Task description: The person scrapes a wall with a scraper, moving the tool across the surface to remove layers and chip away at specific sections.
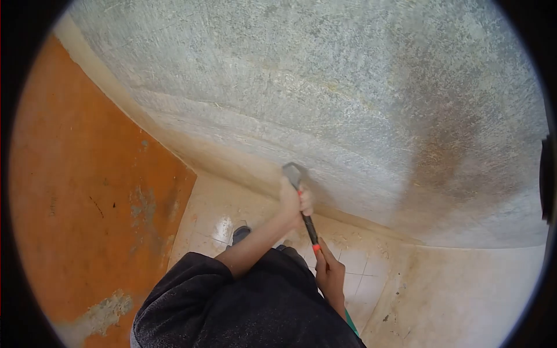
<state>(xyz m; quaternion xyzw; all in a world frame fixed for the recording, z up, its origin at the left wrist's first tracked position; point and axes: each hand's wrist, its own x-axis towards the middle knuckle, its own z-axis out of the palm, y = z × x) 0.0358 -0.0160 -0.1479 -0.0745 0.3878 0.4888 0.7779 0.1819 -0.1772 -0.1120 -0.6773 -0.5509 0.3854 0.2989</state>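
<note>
My left hand (290, 198) is wrapped round the upper shaft of a scraper (309, 226), close below its grey head. The tool has a black handle with red bands, and its head lies right at the lower part of the mottled grey wall (261, 107). Lower down, my right hand (331, 275) grips the handle's end near a red band. The left hand and the scraper head are slightly blurred.
An orange wall (87, 174) with patches of peeled paint meets the grey wall at the left corner. Dusty pale floor tiles (355, 264) lie below, with a dark shoe (241, 234) on them. A dark object (547, 180) stands at the right edge.
</note>
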